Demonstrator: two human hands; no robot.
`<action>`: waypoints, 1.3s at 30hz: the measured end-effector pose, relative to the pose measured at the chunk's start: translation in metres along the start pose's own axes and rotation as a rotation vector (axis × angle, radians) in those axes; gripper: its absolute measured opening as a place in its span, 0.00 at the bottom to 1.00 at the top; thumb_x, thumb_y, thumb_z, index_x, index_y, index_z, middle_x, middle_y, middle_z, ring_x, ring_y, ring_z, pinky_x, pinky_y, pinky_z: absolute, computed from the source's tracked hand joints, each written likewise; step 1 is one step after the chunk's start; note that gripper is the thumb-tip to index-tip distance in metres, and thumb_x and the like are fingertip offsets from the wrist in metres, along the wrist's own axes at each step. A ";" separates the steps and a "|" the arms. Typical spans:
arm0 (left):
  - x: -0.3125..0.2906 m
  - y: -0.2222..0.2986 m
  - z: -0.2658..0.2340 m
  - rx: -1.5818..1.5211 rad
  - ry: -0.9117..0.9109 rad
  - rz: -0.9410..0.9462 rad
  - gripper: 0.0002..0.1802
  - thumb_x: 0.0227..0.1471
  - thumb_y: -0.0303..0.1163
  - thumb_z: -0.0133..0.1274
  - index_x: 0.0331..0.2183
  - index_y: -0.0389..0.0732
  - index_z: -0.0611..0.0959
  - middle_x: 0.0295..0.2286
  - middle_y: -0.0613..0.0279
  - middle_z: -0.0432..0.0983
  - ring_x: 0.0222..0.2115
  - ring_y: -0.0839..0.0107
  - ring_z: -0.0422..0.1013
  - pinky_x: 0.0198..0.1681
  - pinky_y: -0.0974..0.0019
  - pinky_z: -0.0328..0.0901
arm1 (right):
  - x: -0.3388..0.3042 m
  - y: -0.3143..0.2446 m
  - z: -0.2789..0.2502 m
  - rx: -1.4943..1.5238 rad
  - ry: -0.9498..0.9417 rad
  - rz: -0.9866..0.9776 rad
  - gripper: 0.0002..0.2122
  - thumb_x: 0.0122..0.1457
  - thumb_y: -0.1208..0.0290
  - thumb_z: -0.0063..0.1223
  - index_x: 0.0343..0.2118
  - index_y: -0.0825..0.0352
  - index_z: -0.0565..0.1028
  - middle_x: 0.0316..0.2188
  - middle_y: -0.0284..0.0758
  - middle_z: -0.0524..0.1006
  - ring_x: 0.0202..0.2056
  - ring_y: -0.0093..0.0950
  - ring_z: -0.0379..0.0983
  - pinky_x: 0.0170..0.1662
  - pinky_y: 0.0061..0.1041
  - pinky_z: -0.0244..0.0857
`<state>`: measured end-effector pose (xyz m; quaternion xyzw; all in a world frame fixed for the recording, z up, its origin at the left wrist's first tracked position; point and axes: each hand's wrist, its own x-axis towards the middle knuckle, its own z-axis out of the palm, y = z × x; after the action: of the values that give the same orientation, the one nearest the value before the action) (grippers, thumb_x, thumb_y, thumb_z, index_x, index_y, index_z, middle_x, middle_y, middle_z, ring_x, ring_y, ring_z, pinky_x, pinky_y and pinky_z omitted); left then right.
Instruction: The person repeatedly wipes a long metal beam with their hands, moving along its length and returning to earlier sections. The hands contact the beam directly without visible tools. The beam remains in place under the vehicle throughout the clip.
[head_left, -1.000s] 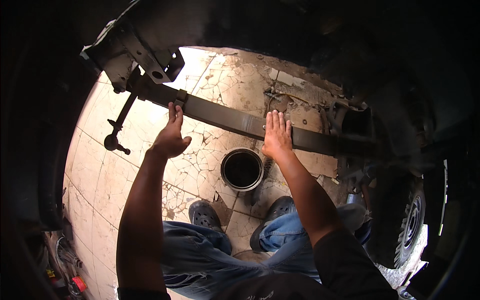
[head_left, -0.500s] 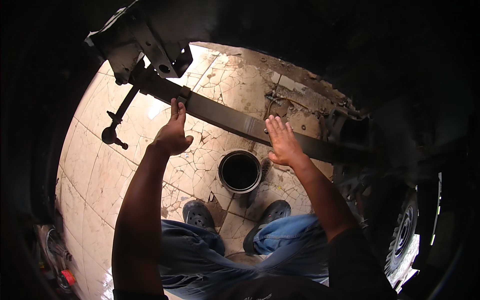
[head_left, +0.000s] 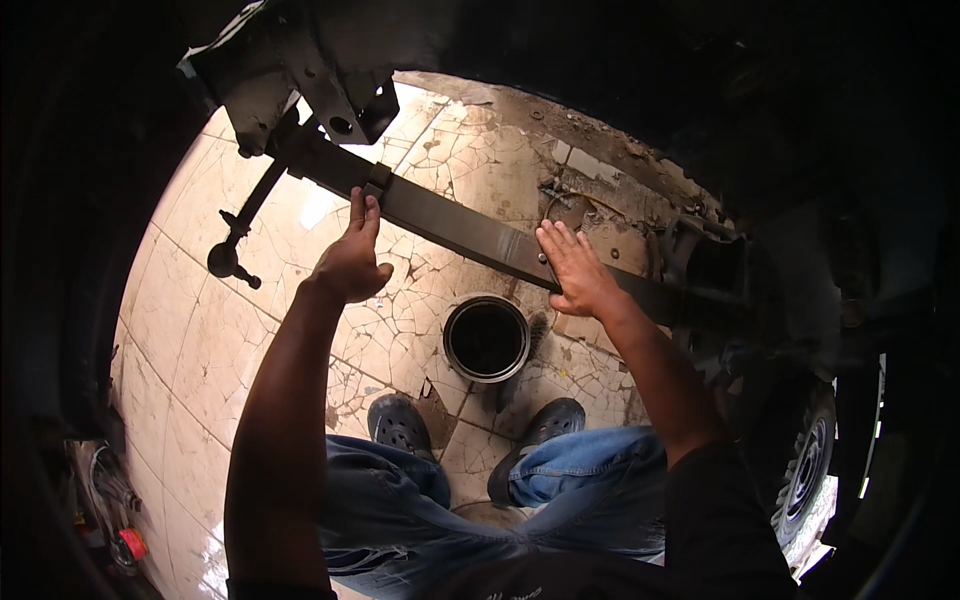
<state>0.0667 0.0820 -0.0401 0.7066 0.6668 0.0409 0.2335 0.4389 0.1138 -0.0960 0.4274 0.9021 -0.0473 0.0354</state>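
Observation:
A long dark leaf spring (head_left: 450, 217) slants across the view, from the upper left down to the right. My left hand (head_left: 352, 258) reaches up with its fingers straight, the tips at the metal clip (head_left: 378, 180) around the spring. Flat on the spring further right lies my right hand (head_left: 580, 268), fingers stretched out beside a small round bolt head. Neither hand grips anything. At the spring's left end are a dark bracket with a hole (head_left: 343, 125) and a rod with a rounded joint (head_left: 222, 260).
An open round bucket, dark inside with a pale rim (head_left: 487, 378), stands on the cracked tile floor (head_left: 190, 330) near my feet. A treaded tyre (head_left: 808, 455) is at the lower right. Broken concrete (head_left: 590, 165) lies beyond the spring. A red object (head_left: 132, 545) is at lower left.
The view has shifted slightly. My right hand has moved a little toward the spring and now lies more fully on it. My left hand keeps its place by the clip.

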 end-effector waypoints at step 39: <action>-0.001 -0.006 -0.004 -0.087 -0.040 -0.016 0.57 0.47 0.35 0.58 0.65 0.34 0.37 0.65 0.44 0.19 0.61 0.46 0.55 0.59 0.59 0.61 | -0.006 -0.047 0.020 0.237 0.323 0.131 0.34 0.53 0.81 0.39 0.66 0.74 0.48 0.68 0.50 0.46 0.69 0.44 0.39 0.69 0.45 0.36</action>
<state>0.0600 0.0823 -0.0385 0.6911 0.6651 0.0539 0.2778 0.4065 0.0770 -0.1128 0.4885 0.8544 -0.0817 -0.1572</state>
